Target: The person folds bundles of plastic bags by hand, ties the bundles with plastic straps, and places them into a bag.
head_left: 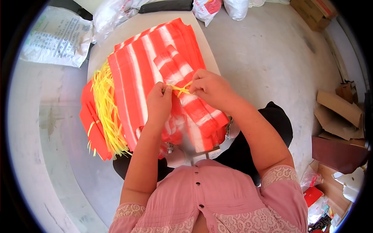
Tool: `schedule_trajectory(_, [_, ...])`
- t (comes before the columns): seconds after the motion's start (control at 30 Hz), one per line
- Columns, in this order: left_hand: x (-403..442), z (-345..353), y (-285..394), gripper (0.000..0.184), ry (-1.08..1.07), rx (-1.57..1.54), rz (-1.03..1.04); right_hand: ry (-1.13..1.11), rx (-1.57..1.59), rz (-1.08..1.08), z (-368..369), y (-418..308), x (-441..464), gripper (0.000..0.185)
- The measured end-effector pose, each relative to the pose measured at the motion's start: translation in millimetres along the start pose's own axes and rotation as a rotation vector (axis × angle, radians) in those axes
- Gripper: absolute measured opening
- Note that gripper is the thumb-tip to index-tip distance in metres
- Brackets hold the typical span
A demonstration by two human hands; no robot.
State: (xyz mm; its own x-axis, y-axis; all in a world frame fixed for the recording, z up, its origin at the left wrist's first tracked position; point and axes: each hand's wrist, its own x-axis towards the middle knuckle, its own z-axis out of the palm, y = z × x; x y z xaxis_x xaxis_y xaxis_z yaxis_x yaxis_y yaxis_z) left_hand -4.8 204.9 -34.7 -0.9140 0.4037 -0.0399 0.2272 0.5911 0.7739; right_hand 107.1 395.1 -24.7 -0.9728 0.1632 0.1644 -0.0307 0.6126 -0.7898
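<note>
A folded bundle of red-and-white striped plastic bags [198, 114] lies aslant across the near side of a larger striped stack [136, 66]. Around its middle runs a yellow plastic strip [181, 90], crossed on top. My left hand [159, 99] pinches one end of the strip, to the left of the bundle. On the other side, my right hand [210, 86] has its fingers closed on the strip's other end. A heap of loose yellow strips [107, 105] rests along the left of the stack. Beside it lies a red bundle [97, 132] with a yellow tie around it.
The bags lie on a pale table [200, 46]. A black folded item [166, 6] sits at its far end, near white plastic bags [112, 19]. A printed white sack [58, 37] is at upper left. Cardboard boxes [340, 112] stand along the right wall.
</note>
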Motion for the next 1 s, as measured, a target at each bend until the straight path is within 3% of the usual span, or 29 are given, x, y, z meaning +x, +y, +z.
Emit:
schedule_trajectory(0.1, [2,3,-4,0.015,-0.024,0.016,-0.034,0.025,0.012,-0.017,-1,3,-4,0.011])
schedule_trajectory(0.17, [-4,0,-3,0.016,-0.006,-0.138,-0.051,0.096,0.019,-0.059,1,6,-5,0.022])
schedule_trajectory(0.27, [-20,2,-8,0.024,-0.023,-0.361,-0.086,0.242,-0.05,0.096,2,5,-4,0.044])
schedule_trajectory(0.37, [-39,0,-8,0.027,-0.169,-0.474,-0.105,0.008,-0.004,0.294,-13,-2,-4,0.053])
schedule_trajectory(0.67, [-58,-1,3,0.043,-0.267,-0.601,-0.149,-0.012,0.166,0.366,-16,3,-4,0.051])
schedule_trajectory(0.7, [-60,-1,1,0.047,-0.272,-0.629,-0.162,-0.095,0.411,0.332,-24,-3,-6,0.05])
schedule_trajectory(0.77, [-70,-11,16,0.055,-0.336,-0.993,-0.236,-0.27,0.902,0.255,-45,-21,-10,0.047])
schedule_trajectory(0.83, [-77,-19,27,0.069,-0.325,-1.233,-0.375,-0.286,0.844,0.214,-44,-22,-5,0.048])
schedule_trajectory(0.9, [-80,-27,31,0.061,-0.354,-1.32,-0.604,-0.228,0.653,0.231,-39,-18,-1,0.05])
schedule_trajectory(0.97, [-78,-23,18,0.057,-0.334,-1.302,-0.66,-0.104,0.326,0.289,-23,-10,5,0.053])
schedule_trajectory(1.0, [-77,-20,12,0.055,-0.328,-1.293,-0.69,-0.15,0.327,0.319,-21,-12,4,0.055])
